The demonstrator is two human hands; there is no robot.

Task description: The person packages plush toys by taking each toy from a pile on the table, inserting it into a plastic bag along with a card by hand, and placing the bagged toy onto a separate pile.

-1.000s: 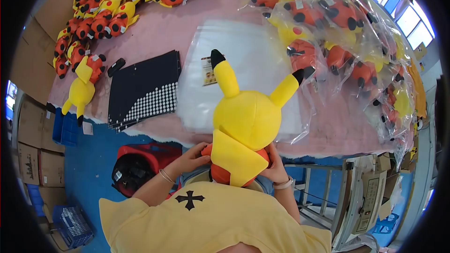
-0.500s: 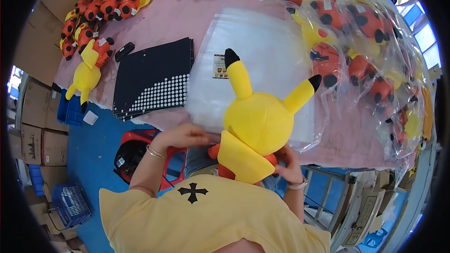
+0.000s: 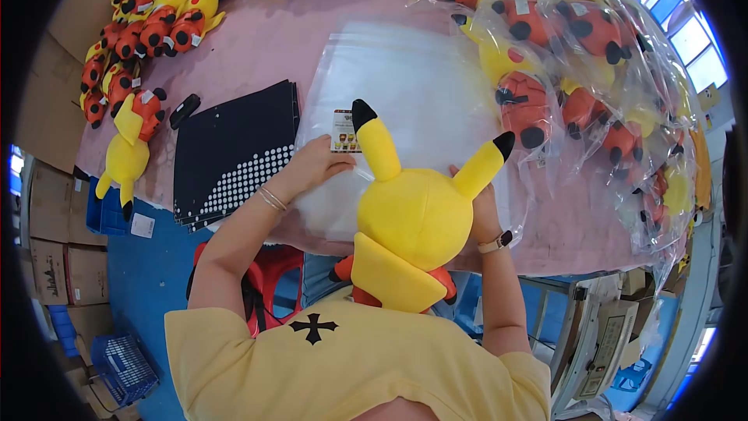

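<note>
Black sheets (image 3: 234, 148) are lying beside the clear bags (image 3: 417, 70). The left hand (image 3: 316, 162), its fingers loosely bent, is resting on or hovering above these, near a printed card (image 3: 346, 132); any pinch cannot be told. Film clinging to film could be lifting several bags together. The yellow plush toy (image 3: 417, 218) is sitting between shirt (image 3: 366, 351) and table edge (image 3: 549, 259); lacking support, it could be slipping down. The right hand (image 3: 483, 209) is showing behind its ear (image 3: 481, 166), fingertips hidden, grip impossible to tell.
</note>
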